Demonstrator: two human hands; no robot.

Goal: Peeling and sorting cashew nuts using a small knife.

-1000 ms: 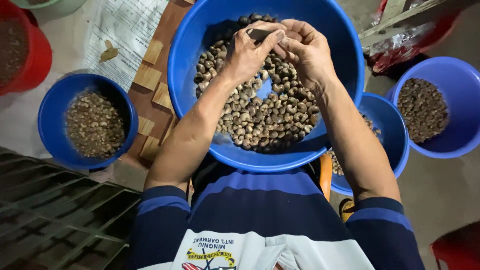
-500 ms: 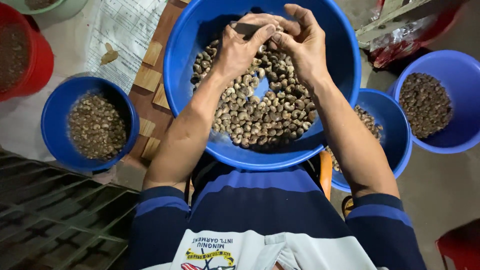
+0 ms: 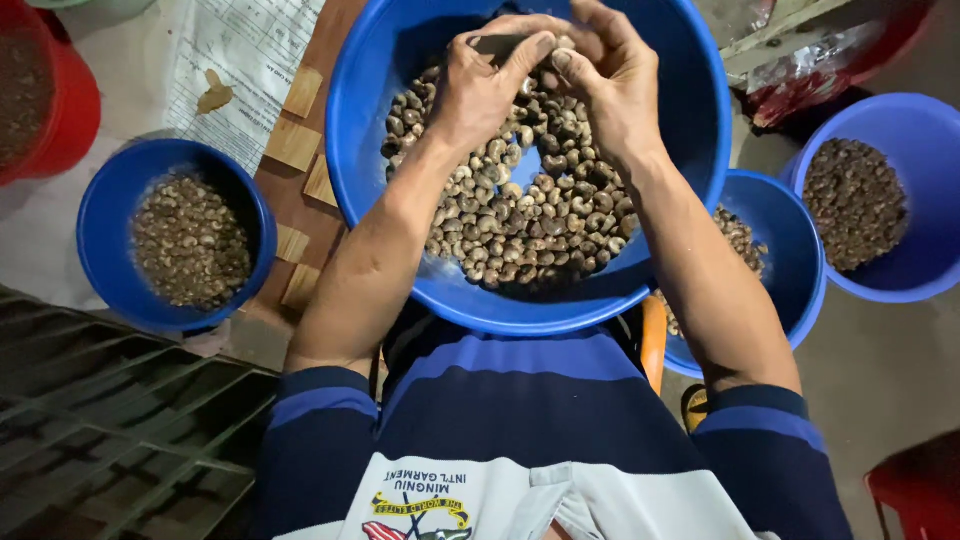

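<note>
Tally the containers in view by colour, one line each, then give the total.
Blue bowls: 4 (large one under the hands, left, lower right, far right)
Red containers: 1 (top left)
Total: 5

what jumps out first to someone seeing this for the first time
The big blue basin in the middle, on the person's lap, holds a heap of curved nuts. Above the heap, the left hand and right hand meet, the left pinching a small dark tool. Smaller blue bowls of nuts flank it: one at left, two at right.
</note>
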